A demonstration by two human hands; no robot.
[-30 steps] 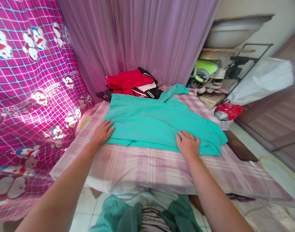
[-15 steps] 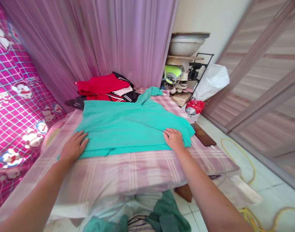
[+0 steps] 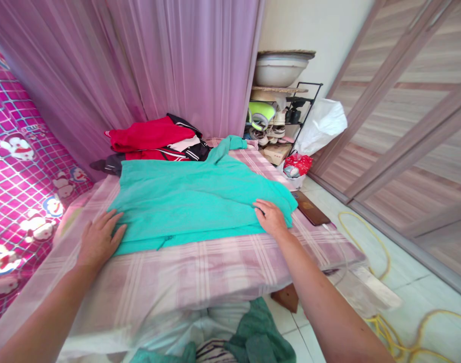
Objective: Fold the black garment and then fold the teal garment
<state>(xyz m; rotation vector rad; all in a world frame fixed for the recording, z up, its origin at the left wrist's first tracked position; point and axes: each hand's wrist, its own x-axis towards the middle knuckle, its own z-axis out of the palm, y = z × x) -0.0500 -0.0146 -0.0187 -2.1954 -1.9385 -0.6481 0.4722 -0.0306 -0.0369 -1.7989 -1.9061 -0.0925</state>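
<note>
A turquoise long-sleeved garment [image 3: 185, 196] lies spread out on the plaid bed sheet [image 3: 185, 275], one sleeve pointing to the far right. Its near edge looks folded, with a small dark cord or zip pull by it. My left hand [image 3: 100, 237] rests at the garment's left edge, fingers spread and partly on the cloth. On the near right part of the garment my right hand [image 3: 271, 218] lies palm down, fingers stretched out and lightly bent. Neither hand grips the cloth.
Behind the garment sits a pile of red and black clothes [image 3: 155, 136] against the purple curtain [image 3: 192, 65]. To the right are a phone [image 3: 311, 209] with a cable, a shoe rack [image 3: 309, 106], a white bag [image 3: 321, 126] and yellow hose or cord [image 3: 385, 252] on the floor.
The view has turned slightly to the right. My left hand has slid outward to the left, with its fingers more spread. My right hand stays at nearly the same spot on the garment.
</note>
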